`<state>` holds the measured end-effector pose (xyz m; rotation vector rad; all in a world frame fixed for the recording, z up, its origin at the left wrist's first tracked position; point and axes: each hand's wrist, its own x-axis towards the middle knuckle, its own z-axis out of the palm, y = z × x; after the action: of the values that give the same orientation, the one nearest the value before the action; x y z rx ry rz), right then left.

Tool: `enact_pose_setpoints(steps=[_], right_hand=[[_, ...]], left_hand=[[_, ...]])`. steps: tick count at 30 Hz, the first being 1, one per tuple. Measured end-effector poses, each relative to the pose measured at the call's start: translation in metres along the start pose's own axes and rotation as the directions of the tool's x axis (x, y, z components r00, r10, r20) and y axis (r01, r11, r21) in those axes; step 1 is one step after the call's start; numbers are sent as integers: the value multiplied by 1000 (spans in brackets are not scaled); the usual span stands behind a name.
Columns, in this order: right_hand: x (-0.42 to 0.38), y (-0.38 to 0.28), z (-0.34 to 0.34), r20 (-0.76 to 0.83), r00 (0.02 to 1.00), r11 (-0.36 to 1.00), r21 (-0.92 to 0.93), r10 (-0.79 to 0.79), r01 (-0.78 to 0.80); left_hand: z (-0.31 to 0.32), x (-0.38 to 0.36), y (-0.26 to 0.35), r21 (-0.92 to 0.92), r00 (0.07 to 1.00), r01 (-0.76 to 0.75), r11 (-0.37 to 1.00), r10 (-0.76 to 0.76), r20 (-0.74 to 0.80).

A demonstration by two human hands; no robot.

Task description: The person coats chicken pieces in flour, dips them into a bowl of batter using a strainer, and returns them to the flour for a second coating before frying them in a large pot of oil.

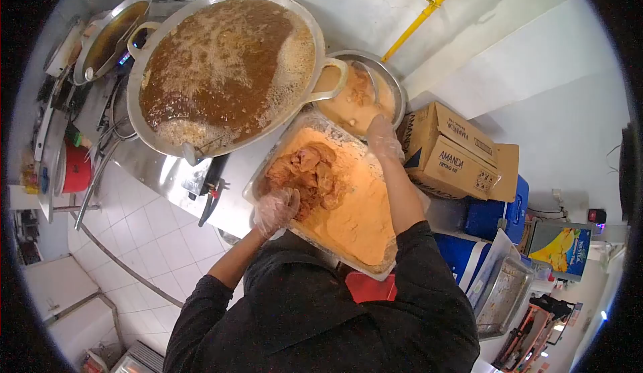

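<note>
My left hand point(276, 211), in a clear plastic glove, is at the left side of a metal tray point(380, 269). Its fingers are loosely bent beside a heap of coated raw meat pieces point(311, 172), with no piece visibly gripped. Orange-tinted flour point(358, 219) fills much of the tray. Farther forward, my gloved right hand point(385, 138) is over the near edge of a steel bowl point(400, 92). Tan batter point(345, 108) with some pieces in it fills that bowl, and a curved metal utensil leans inside. The right fingers are too indistinct to show a grip.
A large two-handled pan point(320, 38) of bubbling brown oil point(214, 65) stands close beyond the tray. A cardboard box point(455, 152) is right of the bowl, near blue containers point(499, 212). A yellow pipe point(418, 21) runs along the wall. Another oil pan point(117, 35) sits far left.
</note>
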<state>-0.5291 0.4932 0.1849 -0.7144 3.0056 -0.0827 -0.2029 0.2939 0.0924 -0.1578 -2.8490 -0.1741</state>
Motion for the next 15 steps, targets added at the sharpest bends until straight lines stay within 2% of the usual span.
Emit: enact_pose_setpoints(steps=[1,2,3,6,8,10,11,12,13,14,15], right_hand=[[-2,-1,0,-1,1000,1000,3,9,-9],[-2,-4,1,54,992,989,90,116,-120],[-2,-5,2,117,969,958,169,216,-233],[-8,-1,2,5,991,980,152,130,-129],[6,34,32,-35,985,983,-74,-171,168],[24,58,38,95,937,921,-178,-335,347],[35,62,30,214,913,909,-162,-348,384],[41,65,25,329,874,897,-141,-357,419],[43,70,26,353,903,969,73,-245,235],[47,76,31,400,906,961,276,-140,27],[50,82,38,467,883,873,449,-50,-188]], left_hand=[[-14,6,1,80,998,-46,996,44,36],[-21,9,2,156,994,-94,983,83,75],[-17,8,3,173,996,-71,982,61,66],[-5,4,4,265,996,-79,961,68,52],[-11,5,-1,380,983,-185,907,172,68],[-7,6,0,83,981,-75,994,58,187],[-4,7,-1,-60,967,0,998,16,256],[0,5,-3,94,970,-91,991,67,232],[6,1,-5,248,969,-174,953,121,215],[2,4,-6,397,963,-246,884,175,207],[-2,6,-3,38,988,-61,997,55,145]])
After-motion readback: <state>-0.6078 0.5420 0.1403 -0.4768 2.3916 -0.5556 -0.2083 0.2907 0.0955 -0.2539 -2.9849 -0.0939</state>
